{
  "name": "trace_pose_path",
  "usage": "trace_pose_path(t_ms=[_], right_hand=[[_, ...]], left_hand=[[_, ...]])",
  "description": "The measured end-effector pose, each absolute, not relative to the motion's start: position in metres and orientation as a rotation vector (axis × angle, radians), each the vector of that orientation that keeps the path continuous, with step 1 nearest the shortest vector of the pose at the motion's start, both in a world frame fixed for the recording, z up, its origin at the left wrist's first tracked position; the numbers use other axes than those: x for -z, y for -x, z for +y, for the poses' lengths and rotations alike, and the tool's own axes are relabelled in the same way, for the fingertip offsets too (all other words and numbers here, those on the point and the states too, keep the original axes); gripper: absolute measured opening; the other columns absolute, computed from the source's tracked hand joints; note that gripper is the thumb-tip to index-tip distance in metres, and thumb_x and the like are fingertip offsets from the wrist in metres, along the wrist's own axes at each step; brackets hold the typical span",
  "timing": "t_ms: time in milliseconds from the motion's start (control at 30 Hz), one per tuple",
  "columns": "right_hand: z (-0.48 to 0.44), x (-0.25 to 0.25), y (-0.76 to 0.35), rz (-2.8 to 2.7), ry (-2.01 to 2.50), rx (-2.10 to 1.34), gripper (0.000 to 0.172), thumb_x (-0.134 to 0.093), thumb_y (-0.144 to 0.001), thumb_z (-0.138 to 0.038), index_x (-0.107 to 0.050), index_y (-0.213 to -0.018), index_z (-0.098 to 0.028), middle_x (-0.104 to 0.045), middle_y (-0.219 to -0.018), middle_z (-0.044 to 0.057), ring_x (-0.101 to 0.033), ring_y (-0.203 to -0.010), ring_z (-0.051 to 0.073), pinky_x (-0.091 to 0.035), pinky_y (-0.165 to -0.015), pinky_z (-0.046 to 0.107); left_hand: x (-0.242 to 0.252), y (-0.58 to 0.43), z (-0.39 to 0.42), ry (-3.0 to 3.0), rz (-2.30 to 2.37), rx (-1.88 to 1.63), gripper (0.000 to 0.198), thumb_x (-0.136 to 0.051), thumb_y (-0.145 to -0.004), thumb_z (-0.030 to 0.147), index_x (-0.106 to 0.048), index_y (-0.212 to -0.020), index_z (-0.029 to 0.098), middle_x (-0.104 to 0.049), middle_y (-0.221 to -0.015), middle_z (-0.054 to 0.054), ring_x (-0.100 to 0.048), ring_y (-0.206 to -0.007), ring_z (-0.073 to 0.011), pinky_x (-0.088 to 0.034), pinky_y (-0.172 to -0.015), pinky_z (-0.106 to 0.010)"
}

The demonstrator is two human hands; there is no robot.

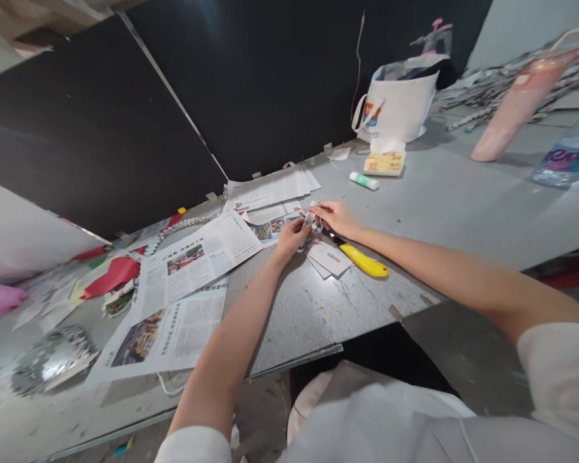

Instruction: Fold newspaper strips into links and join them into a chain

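Note:
Both hands meet over the middle of the grey table (463,206). My left hand (292,236) and my right hand (335,217) pinch a small folded strip of newspaper (311,219) between their fingertips. Just under the hands lie a few small cut paper pieces (329,257). A yellow utility knife (365,261) rests on the table beside my right wrist. Open newspaper sheets (193,263) spread to the left of my left hand.
A glue stick (364,181), a tissue pack (385,161) and a white tote bag (395,109) sit at the back. A pink bottle (516,109) and a water bottle (567,161) stand right. Red paper scraps (113,273) and a paper pile (53,360) lie left.

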State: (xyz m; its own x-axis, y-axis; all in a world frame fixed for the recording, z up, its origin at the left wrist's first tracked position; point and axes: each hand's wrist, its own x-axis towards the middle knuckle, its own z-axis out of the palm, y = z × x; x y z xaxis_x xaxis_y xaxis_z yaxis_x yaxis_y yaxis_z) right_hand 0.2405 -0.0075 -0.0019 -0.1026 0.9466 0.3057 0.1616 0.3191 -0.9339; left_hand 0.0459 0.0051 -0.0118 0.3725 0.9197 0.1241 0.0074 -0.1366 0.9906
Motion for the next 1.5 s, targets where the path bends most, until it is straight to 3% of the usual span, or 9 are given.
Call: trace_pose_path(t_ms=[300,433,733,1000,1500], right_hand=[[-0.010,-0.001,-0.239,-1.546,1.067,-0.895,0.054,-0.063,-0.098,-0.070,-0.063,-0.071,-0.023,-0.056,-0.054,-0.003,-0.048,-0.047,0.012,-0.037,-0.047,0.026],[-0.012,-0.002,-0.239,-1.543,1.073,-0.896,0.056,-0.063,-0.099,-0.068,-0.061,-0.068,-0.022,-0.055,-0.052,-0.002,-0.046,-0.043,0.011,-0.035,-0.045,0.027],[-0.015,-0.002,-0.239,-1.585,1.071,-0.967,0.060,-0.066,-0.094,-0.076,-0.062,-0.072,-0.021,-0.055,-0.052,-0.002,-0.044,-0.041,0.010,-0.031,-0.041,0.026],[-0.015,-0.002,-0.238,-1.639,1.039,-0.953,0.065,-0.064,-0.092,-0.081,-0.062,-0.069,-0.020,-0.055,-0.052,-0.002,-0.046,-0.044,0.010,-0.033,-0.044,0.026],[-0.010,0.003,-0.239,-1.678,1.065,-0.886,0.071,-0.056,-0.095,-0.085,-0.062,-0.065,-0.020,-0.055,-0.049,-0.001,-0.047,-0.045,0.012,-0.034,-0.049,0.027]], left_hand=[[0.015,-0.044,0.008,-1.481,0.834,-0.976,0.033,-0.087,-0.084,0.046,-0.071,-0.092,0.018,-0.070,-0.071,-0.001,-0.059,-0.063,-0.0108,-0.045,-0.063,-0.022],[0.014,-0.044,0.006,-1.486,0.833,-0.993,0.031,-0.084,-0.089,0.046,-0.070,-0.090,0.018,-0.062,-0.064,0.001,-0.053,-0.059,-0.0100,-0.042,-0.059,-0.022],[0.020,-0.049,0.011,-1.471,0.817,-1.036,0.060,-0.081,-0.081,0.075,-0.062,-0.075,0.018,-0.034,-0.052,0.008,-0.030,-0.047,-0.0064,-0.025,-0.048,-0.023],[0.022,-0.046,0.013,-1.564,0.904,-1.037,0.068,-0.071,-0.082,0.085,-0.059,-0.073,0.019,-0.041,-0.054,0.005,-0.033,-0.049,-0.0070,-0.025,-0.049,-0.024],[0.013,-0.048,0.004,-1.553,0.912,-1.003,0.064,-0.069,-0.087,0.080,-0.056,-0.072,0.019,-0.038,-0.055,0.006,-0.031,-0.049,-0.0077,-0.026,-0.049,-0.024]])
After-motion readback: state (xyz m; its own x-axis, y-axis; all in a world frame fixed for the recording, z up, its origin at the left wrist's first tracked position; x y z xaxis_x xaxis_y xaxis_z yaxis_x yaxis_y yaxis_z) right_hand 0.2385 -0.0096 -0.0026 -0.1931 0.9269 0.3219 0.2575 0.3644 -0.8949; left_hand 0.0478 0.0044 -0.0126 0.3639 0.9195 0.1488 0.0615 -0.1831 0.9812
